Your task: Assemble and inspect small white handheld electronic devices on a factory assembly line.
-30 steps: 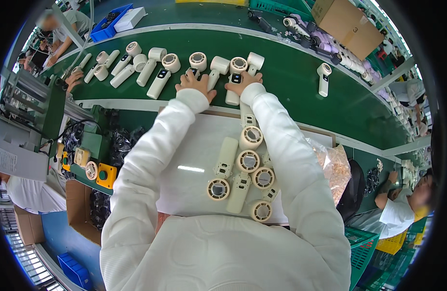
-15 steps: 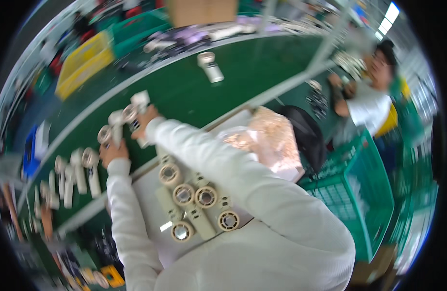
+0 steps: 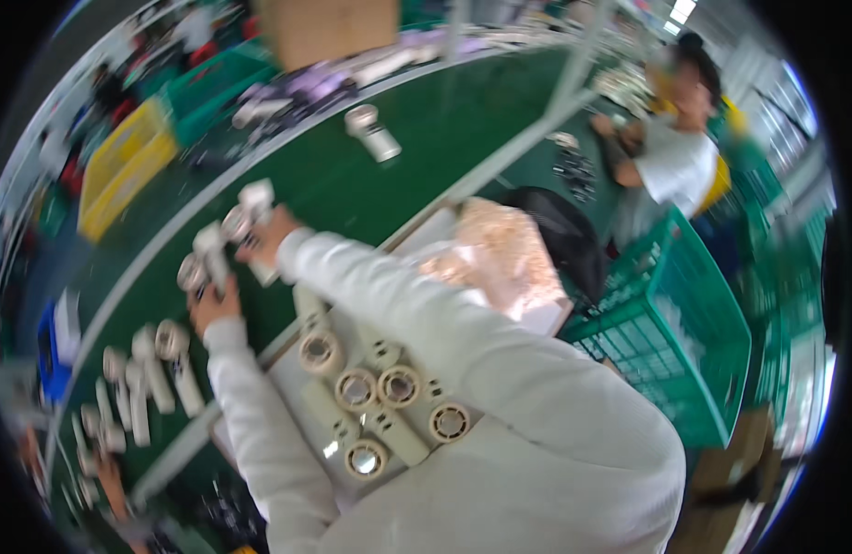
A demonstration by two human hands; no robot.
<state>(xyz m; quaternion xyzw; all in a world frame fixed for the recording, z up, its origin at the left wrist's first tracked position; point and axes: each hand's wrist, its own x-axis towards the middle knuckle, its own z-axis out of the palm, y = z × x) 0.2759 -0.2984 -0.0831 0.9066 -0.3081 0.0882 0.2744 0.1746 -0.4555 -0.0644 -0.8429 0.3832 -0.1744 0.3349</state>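
Note:
Both my arms, in white sleeves, reach over a green belt. My left hand [image 3: 216, 309] is closed on a cream handheld fan [image 3: 192, 271], with another handheld fan [image 3: 208, 242] right beside its fingers. Farther right, my right hand [image 3: 273, 235] grips a handheld fan [image 3: 237, 222] whose round head points away from me. A further pale fan head [image 3: 257, 193] sits just beyond it. Motion blur and my fingers hide parts of the handles. Closer to my body, several cream fans [image 3: 356, 389] with round grilles lie on a white board.
A row of fans [image 3: 173, 342] lies on the belt at left, near another person's hand [image 3: 110, 475]. One fan [image 3: 373, 133] lies farther along the belt. At right are a bag of peach-coloured pieces [image 3: 513, 249], a green crate [image 3: 666, 323] and a seated co-worker [image 3: 670, 152].
The whole view has shifted, so the belt and crate sit differently in the picture. Both hands stay at the same fans on the belt, with little visible movement.

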